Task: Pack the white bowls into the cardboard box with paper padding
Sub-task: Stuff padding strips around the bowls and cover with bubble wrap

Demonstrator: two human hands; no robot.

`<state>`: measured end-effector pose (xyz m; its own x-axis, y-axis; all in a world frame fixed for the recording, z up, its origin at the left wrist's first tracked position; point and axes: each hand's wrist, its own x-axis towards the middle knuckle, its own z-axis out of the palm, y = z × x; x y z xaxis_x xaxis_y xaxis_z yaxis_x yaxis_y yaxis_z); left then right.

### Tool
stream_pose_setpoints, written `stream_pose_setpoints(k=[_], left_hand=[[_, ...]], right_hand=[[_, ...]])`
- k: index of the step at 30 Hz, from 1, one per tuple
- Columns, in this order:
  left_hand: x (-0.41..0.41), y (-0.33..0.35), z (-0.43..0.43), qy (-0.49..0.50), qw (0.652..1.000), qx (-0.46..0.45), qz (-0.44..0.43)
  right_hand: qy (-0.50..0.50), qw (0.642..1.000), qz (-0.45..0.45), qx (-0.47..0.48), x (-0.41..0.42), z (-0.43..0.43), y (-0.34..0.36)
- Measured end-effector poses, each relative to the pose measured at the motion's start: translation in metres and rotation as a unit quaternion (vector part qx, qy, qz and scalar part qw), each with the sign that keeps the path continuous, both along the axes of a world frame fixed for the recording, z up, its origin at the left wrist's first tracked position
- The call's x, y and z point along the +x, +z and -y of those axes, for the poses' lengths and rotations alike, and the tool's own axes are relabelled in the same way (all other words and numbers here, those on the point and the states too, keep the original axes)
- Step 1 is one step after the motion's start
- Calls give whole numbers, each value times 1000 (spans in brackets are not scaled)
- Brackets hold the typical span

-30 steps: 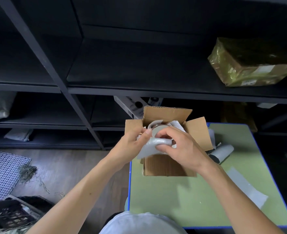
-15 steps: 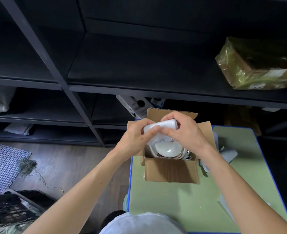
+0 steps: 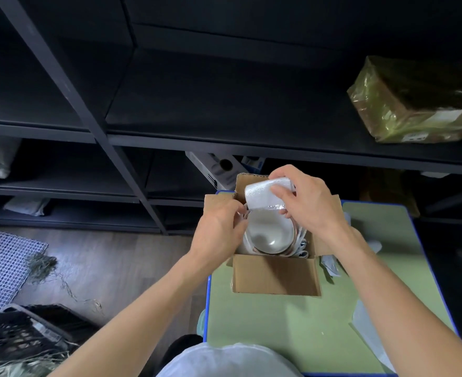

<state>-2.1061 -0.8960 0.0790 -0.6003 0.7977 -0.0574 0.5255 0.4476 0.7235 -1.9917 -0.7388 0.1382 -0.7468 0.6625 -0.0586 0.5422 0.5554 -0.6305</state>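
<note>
An open cardboard box (image 3: pixel 276 278) stands on the green table (image 3: pixel 284 325). Inside it sits a white bowl (image 3: pixel 269 235) with a thin coppery rim, and white padding lines the box around it. My right hand (image 3: pixel 306 202) holds a folded white padding sheet (image 3: pixel 265 195) above the far side of the box. My left hand (image 3: pixel 219 229) is at the left inner edge of the box, pinching the lower end of that sheet beside the bowl. Any bowls below are hidden.
Loose white padding pieces lie right of the box (image 3: pixel 330 263) and near the table's right edge (image 3: pixel 371 336). Dark metal shelving (image 3: pixel 197 142) rises behind, holding a plastic-wrapped parcel (image 3: pixel 414 104). A black crate (image 3: pixel 12 336) and blue mat (image 3: pixel 1 265) lie on the floor at left.
Both hands lifted the padding sheet from over the box opening, uncovering the white bowl. My left hand then dropped to the box's left edge while the right kept the sheet raised.
</note>
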Motion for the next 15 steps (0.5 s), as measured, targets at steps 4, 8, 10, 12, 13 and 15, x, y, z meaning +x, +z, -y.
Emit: stream_pose_setpoints(k=[4,8,10,12,13,15], left_hand=[[23,-5,2,-58,993,-15,-102],[39,-3,4,-80,982,-16,-170],[42,-4,3,-97,975,-17,-199],[43,-6,1,-91,982,-42,-160],[43,-9,0,-87,986,-62,-125],[45,-12,-1,-86,987,-84,-110]], right_hand=[[11,1000,-5,-18,-6,3,-4],[54,998,1,29,-5,1,-2],[84,991,31,101,-5,2,-1],[110,971,44,208,-9,5,0],[128,957,39,258,-12,8,0],[160,924,29,345,-18,13,-2]])
